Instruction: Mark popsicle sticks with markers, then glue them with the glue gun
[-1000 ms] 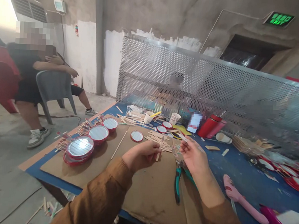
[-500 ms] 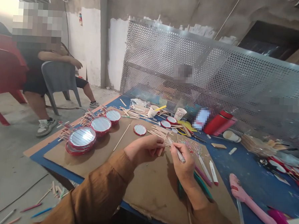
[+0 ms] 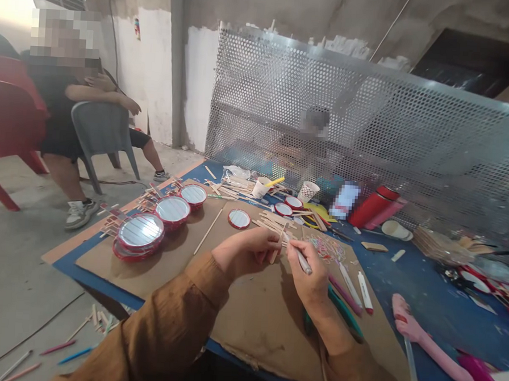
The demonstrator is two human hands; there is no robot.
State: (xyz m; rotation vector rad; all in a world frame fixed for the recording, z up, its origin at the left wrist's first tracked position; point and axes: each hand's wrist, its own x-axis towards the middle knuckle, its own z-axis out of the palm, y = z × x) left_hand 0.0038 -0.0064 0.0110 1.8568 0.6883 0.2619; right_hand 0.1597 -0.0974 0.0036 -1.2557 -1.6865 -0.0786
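My left hand (image 3: pixel 248 250) is shut on a wooden craft stick (image 3: pixel 277 249), which stands up from its fingers. My right hand (image 3: pixel 308 276) pinches a white marker pen (image 3: pixel 302 261) with its tip at that stick. Under both hands lies a brown cardboard sheet (image 3: pixel 255 338). A loose pile of craft sticks (image 3: pixel 273 228) sits just beyond them. Green-handled pliers (image 3: pixel 345 312) lie below my right hand. To the left stand round red-rimmed mirrors (image 3: pixel 172 211), and a small one (image 3: pixel 239 218) lies nearer.
The blue tabletop (image 3: pixel 407 284) holds paper cups (image 3: pixel 261 187), a red flask (image 3: pixel 371 207) and pink plastic pieces (image 3: pixel 421 341). A perforated metal screen (image 3: pixel 327 114) stands behind it. A seated person (image 3: pixel 58 98) occupies a grey chair (image 3: pixel 99 128) to the left. Sticks lie on the floor.
My right hand has moved down and left from the raised position of a second ago, now holding the pen to the stick. The pliers are partly covered, and the view has shifted slightly.
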